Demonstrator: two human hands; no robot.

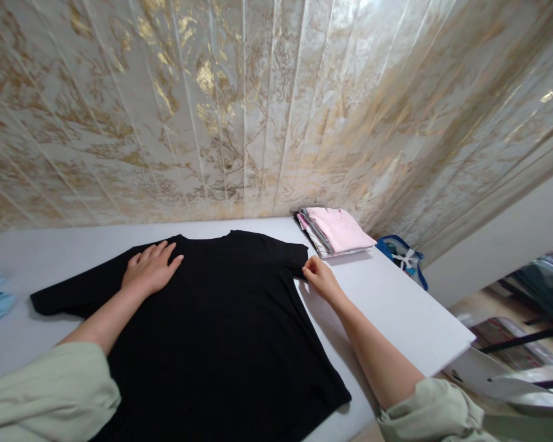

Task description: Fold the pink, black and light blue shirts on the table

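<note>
The black shirt lies spread across the frame's lower centre on a white bench. The left hand lies splayed flat on it; the right hand pinches its sleeve near folded clothes right of centre.

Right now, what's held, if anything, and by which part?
Black shirt: right hand pinches its sleeve end; left hand lies flat on it, not gripping.
</note>
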